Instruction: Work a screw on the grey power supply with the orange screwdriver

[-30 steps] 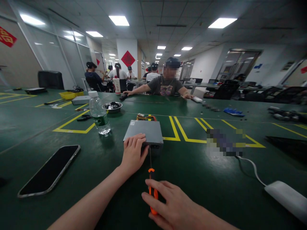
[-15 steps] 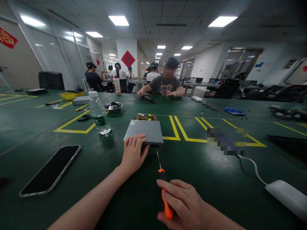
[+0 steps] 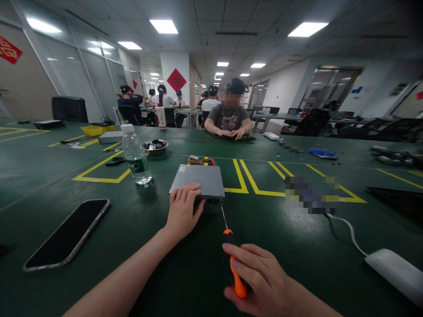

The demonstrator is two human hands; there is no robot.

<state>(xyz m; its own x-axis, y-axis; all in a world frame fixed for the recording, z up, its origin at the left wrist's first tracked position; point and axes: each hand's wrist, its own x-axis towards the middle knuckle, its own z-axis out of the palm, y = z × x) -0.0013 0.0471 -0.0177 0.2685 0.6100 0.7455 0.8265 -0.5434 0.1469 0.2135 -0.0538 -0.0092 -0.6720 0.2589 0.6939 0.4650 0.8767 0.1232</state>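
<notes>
A grey computer power supply [image 3: 201, 179] lies on the green table, with its bundle of coloured cables [image 3: 200, 161] at its far side. My left hand [image 3: 183, 207] grips the near left part of the case, fingers over the top and thumb at the front face. In my right hand [image 3: 257, 275] is a screwdriver [image 3: 237, 277] with an orange and black handle. Its thin shaft points up and away, the tip at the front face near the right corner. Whether the tip sits in a screw is too small to tell.
Left of the power supply stands a water bottle [image 3: 136, 156], with a phone [image 3: 68, 233] nearer me. A metal bowl [image 3: 155, 147] of small parts is behind. At right lie a white power strip [image 3: 395, 273] and its cord. A co-worker [image 3: 230, 116] sits opposite.
My right hand and the screwdriver have shifted right, bringing the tip closer to the case's right corner. My left hand stays on the power supply. The co-worker's hands have come together.
</notes>
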